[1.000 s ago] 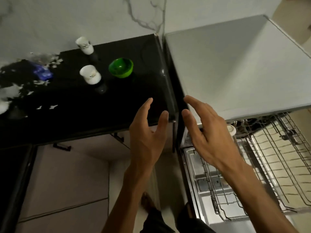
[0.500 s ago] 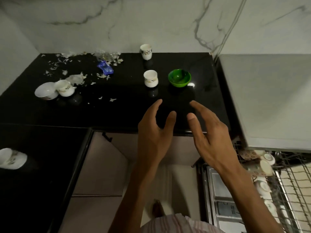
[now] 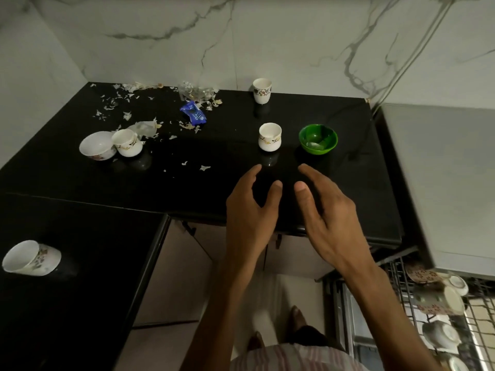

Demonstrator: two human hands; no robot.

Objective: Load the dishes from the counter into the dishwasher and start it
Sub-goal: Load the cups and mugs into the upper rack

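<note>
On the black worktop (image 3: 187, 183) stand four white cups: one at the back wall (image 3: 262, 90), one beside the bowl (image 3: 269, 136), one at the left (image 3: 127, 143), and one lying on its side on the near-left section (image 3: 30, 258). There are two bowls: one green (image 3: 318, 139), one white (image 3: 97, 145). One blue wrapper (image 3: 193, 116) lies among many scattered pale scraps (image 3: 115, 103). Two hands show: left (image 3: 249, 210), right (image 3: 329, 212). The dishwasher rack (image 3: 401, 277) holds several cups; their exact number cannot be told.

Bare counter (image 3: 214, 183) before hands, white cup (image 3: 269, 137) and green bowl (image 3: 318, 139) beyond
</note>
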